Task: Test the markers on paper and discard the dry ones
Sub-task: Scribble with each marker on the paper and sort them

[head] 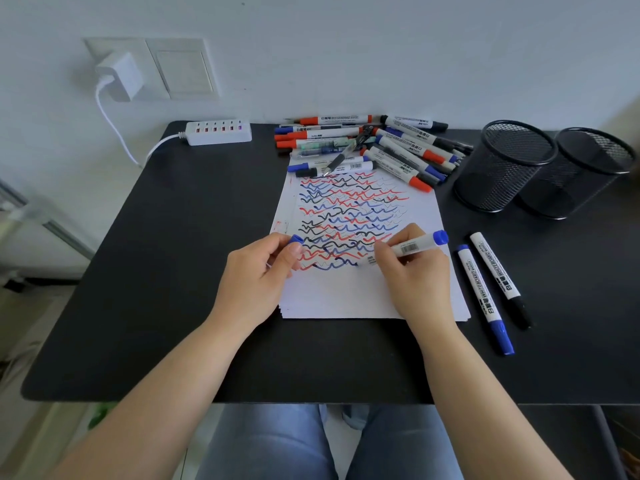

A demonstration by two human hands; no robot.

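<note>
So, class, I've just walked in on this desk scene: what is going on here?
A person sits at a black desk testing markers. The right hand holds a white-barrelled blue whiteboard marker with its tip on a white sheet of paper covered in red, blue and black squiggles. The left hand pinches the small blue cap. A pile of mixed markers lies beyond the paper, two capped markers lie to its right, and two black mesh cups stand nearby.

A home or small-office desk corner, seemingly: a black counter [156, 271] against a plain white wall, with a power strip [219, 133], a plugged-in wall charger [121, 76], two mesh pen holders [543, 168] and scattered whiteboard markers [374, 143].
</note>
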